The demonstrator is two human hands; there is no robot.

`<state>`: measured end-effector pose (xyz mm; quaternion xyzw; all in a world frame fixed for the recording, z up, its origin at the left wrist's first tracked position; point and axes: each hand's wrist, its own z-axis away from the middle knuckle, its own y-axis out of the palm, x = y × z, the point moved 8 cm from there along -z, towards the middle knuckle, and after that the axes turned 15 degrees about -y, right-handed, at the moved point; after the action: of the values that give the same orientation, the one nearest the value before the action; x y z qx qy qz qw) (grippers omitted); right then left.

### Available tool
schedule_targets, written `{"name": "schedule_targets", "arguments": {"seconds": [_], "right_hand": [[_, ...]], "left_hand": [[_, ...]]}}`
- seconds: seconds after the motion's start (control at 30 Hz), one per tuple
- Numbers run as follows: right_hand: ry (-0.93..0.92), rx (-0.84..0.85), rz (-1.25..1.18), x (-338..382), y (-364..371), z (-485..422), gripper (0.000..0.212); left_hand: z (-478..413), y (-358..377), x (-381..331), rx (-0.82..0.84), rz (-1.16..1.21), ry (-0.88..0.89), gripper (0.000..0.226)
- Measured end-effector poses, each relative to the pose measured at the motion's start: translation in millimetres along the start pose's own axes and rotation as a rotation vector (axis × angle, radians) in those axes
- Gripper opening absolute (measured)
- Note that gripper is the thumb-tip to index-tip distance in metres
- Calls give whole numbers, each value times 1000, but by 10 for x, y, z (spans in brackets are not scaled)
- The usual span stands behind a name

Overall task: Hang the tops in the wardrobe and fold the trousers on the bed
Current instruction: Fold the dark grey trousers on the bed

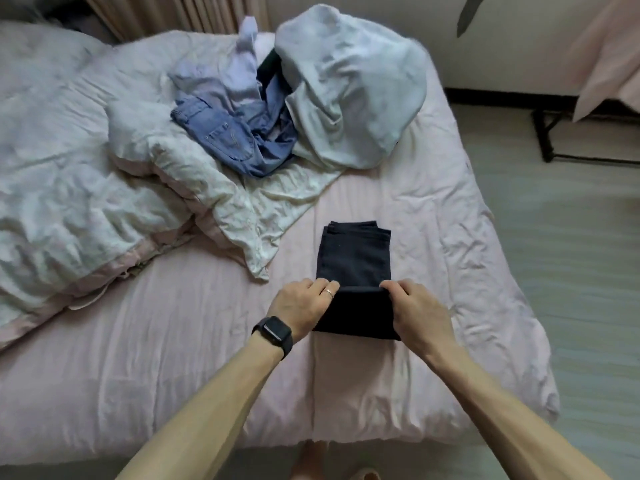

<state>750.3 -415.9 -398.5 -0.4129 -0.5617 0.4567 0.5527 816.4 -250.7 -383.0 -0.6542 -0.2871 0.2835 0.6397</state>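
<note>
Dark navy trousers (355,258) lie partly folded on the pink bed sheet (207,341), their near end turned over into a fold. My left hand (301,304), with a black watch on the wrist, grips the fold's left corner. My right hand (415,306) grips its right corner. Further back lies a heap of clothes: blue jeans (228,140), a pale lilac garment (225,77) and a large light blue-grey top (353,91).
A rumpled white duvet (86,188) covers the bed's left half. The bed's right edge drops to a grey-green floor (571,271). A black metal frame (547,140) under pink fabric stands at the far right. Curtains (173,12) hang behind the bed.
</note>
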Motion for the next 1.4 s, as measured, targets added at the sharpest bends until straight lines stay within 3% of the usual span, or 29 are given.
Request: {"name": "schedule_targets", "arguments": {"seconds": [0.23,0.37,0.6,0.87,1.0,1.1,1.17,1.3,1.4], "right_hand": [[-24,-212,200,-467,193,-1037,55],[-40,-270,254,-704,520,-1393,42],[88,-161,222,-1056,1072,-1752,66],[111,-164,262,-1387,1275,-2170,61],[111,-132,234,-1538,1520,-2292,62],[171,-130,125,-1629,1622,-2336,68],[206,-214,82,-1658,1589,-2272,72],[184,-326,55,-1486,1533,-1915,63],[76,-137,46,-1206,1738,-1730,62]], "left_hand": [[-1122,406,383,-116,24,17,46],[-1485,849,546,-128,38,59,49],[-1901,1509,641,-40,83,21,75],[-2425,1771,740,-59,82,-111,56],[-2546,2010,737,-62,64,-131,52],[-2638,2192,792,76,86,-256,64],[-2561,2336,800,217,120,-357,72],[-2152,2144,580,138,237,-447,68],[-1860,2189,288,218,267,-390,65]]}}
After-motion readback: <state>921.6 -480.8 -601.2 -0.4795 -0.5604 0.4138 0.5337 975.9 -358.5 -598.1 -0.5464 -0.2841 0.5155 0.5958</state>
